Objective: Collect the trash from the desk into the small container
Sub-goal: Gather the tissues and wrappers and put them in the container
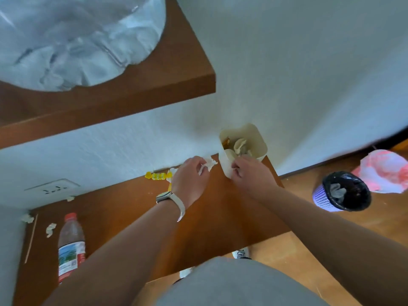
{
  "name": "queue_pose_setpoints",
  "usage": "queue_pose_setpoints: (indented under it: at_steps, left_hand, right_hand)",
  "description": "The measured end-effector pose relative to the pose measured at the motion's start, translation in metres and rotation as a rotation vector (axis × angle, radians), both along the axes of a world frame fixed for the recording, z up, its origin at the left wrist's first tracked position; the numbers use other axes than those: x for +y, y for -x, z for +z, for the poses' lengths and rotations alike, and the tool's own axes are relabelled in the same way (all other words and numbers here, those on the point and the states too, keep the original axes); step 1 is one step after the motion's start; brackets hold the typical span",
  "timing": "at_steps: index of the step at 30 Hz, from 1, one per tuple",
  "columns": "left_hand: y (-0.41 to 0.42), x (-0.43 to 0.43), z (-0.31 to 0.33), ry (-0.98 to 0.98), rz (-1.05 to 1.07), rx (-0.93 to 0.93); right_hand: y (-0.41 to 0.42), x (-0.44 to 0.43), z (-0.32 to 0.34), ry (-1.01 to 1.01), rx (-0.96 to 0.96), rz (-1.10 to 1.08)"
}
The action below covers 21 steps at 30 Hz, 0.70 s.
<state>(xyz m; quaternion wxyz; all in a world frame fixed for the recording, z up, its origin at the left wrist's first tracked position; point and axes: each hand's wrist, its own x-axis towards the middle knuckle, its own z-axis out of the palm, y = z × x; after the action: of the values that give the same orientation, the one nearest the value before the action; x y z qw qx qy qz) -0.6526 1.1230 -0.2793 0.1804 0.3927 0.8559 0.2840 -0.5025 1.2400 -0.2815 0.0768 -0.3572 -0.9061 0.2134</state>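
A small cream container (254,138) stands at the desk's far right corner against the wall, with crumpled paper and a brown wrapper inside. My right hand (249,173) grips its near wall. My left hand (192,180) pinches a crumpled white tissue (208,164) just left of the container. A yellow candy wrapper (157,176) lies on the brown desk (220,217) by the wall, left of my left hand. Small paper scraps (50,229) (27,218) (70,198) lie at the desk's far left.
A plastic water bottle (70,246) with a red cap lies at the left beside a thin wooden stick (31,237). A shelf (154,89) overhangs the desk. On the floor to the right stand a purple basket (320,195) with a black liner and a pink-white bag (384,171).
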Motion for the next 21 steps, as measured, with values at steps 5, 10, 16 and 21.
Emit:
queue_pose_setpoints:
  at_steps: [5,10,16,21]
  left_hand:
    - [-0.009,0.046,0.014,-0.018,-0.035,0.062]
    - [-0.020,0.080,0.012,0.013,-0.053,0.086]
    - [-0.033,0.095,0.003,0.132,-0.152,0.212]
    - [-0.036,0.090,-0.001,0.183,-0.245,0.324]
  right_hand:
    - [-0.014,0.049,0.007,-0.013,0.045,-0.027]
    - [-0.021,0.090,0.003,0.050,0.092,-0.015]
    - [-0.015,0.119,-0.002,0.128,0.053,0.099]
    - [-0.025,0.127,-0.007,0.019,0.018,0.211]
